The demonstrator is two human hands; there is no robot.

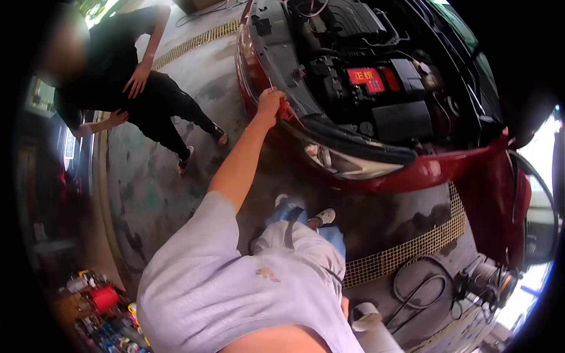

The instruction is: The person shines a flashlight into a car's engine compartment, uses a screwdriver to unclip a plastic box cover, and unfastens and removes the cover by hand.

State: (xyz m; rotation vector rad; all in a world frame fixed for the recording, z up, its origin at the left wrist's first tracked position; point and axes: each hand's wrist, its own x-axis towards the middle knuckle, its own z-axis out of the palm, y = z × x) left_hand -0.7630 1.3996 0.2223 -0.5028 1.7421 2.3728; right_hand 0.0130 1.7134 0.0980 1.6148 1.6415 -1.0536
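Note:
My left hand (271,102) reaches out to the front edge of a dark red car (250,73) with its engine bay open. Its fingers are closed beside a crumpled-looking red piece (285,110) at the corner above the headlight (347,165). A thin pale line sticks up by the fingers, too small to name. What the hand grips is hidden. A small patch of skin by my right hip may be my right hand (345,306); its fingers do not show. Beside it is a pale grey tube-like shape (376,332).
Another person in dark clothes (159,97) stands at the left, hands near the waist. A red-labelled battery (366,80) sits in the engine bay. Yellow floor grating (406,250), a coiled black hose (421,282) and a machine (488,282) lie right; assorted bottles and cans (112,317) stand lower left.

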